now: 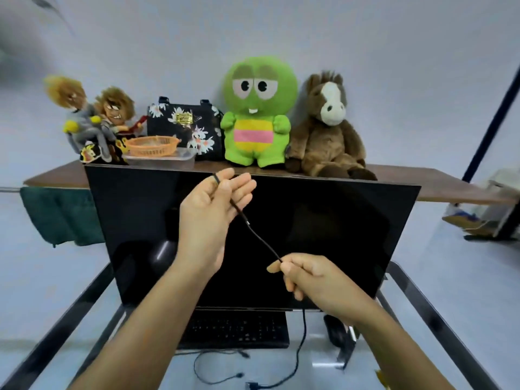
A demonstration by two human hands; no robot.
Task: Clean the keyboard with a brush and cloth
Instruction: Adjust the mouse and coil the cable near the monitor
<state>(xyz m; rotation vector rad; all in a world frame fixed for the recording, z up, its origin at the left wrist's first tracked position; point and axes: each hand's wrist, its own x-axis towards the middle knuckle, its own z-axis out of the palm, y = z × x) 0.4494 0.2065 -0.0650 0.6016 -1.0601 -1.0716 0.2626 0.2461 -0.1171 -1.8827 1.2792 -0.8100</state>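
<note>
A black keyboard (236, 330) lies on the glass table (318, 361), partly under the lower edge of a dark monitor (323, 220). A thin black cable (259, 237) stretches between my two hands in front of the screen. My left hand (208, 218) is raised, the cable's end looped over a finger and pinned by the thumb. My right hand (309, 280), lower and to the right, pinches the cable, which then drops down to the table. A dark green cloth (62, 218) hangs from the shelf at the left. No brush is in view.
A black mouse (336, 333) sits right of the keyboard. More loose cable (213, 372) lies in front of it. Behind the monitor, a wooden shelf (450, 190) carries plush toys, a floral bag (185, 125) and an orange basket (152, 146) in a clear tub.
</note>
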